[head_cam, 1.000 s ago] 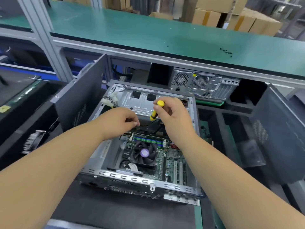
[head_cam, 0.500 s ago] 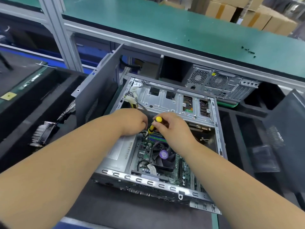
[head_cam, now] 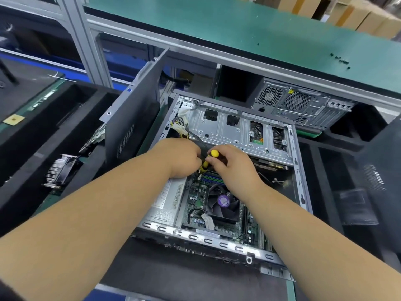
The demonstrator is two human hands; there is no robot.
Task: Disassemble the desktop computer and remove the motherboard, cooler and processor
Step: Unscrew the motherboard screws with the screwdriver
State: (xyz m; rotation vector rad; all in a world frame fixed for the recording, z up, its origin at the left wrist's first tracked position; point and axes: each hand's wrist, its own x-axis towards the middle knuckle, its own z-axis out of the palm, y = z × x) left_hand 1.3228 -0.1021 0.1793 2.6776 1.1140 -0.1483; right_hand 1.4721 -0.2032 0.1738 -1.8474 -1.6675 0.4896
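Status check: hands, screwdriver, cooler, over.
Right hand grips yellow screwdriver; left hand pinches beside its shaft. Cooler still mounted on motherboard. Cables crowd the spot.

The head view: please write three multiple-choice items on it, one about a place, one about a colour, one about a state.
1. Where is the cooler fan relative to the hands?
A. nearer the camera
B. farther, by the drive cage
C. outside the case

2. What colour is the screwdriver handle?
A. red
B. yellow and black
C. blue

3. What is the right hand doing?
A. lying flat on the table
B. holding the screwdriver
C. lifting the fan

Answers: 1 A, the fan lies below both hands in the picture, inside the case. 2 B, its cap is yellow. 3 B, its fingers curl round the handle; the left hand is beside it.
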